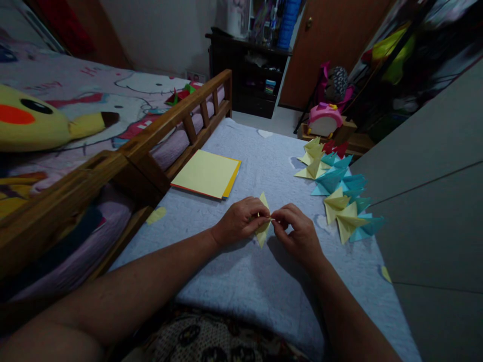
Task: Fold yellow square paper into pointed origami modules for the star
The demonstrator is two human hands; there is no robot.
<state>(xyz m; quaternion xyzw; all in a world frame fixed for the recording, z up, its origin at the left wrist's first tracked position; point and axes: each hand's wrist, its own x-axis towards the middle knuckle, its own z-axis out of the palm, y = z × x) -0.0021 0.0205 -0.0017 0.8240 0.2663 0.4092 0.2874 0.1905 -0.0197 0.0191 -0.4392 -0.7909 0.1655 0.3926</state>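
A folded yellow paper piece (263, 232) lies on the pale blue mattress (245, 281) in front of me. My left hand (241, 220) pinches its left side, fingers closed on the fold. My right hand (297, 232) pinches the same piece from the right, fingertips meeting the left hand's at the paper's middle. Both pointed ends of the paper stick out above and below my fingers.
A stack of yellow and orange square sheets (207, 174) lies to the upper left. Several folded yellow, teal and red paper pieces (341, 193) sit in a row at right beside a grey wall (433, 201). A wooden bed rail (151, 146) runs along the left.
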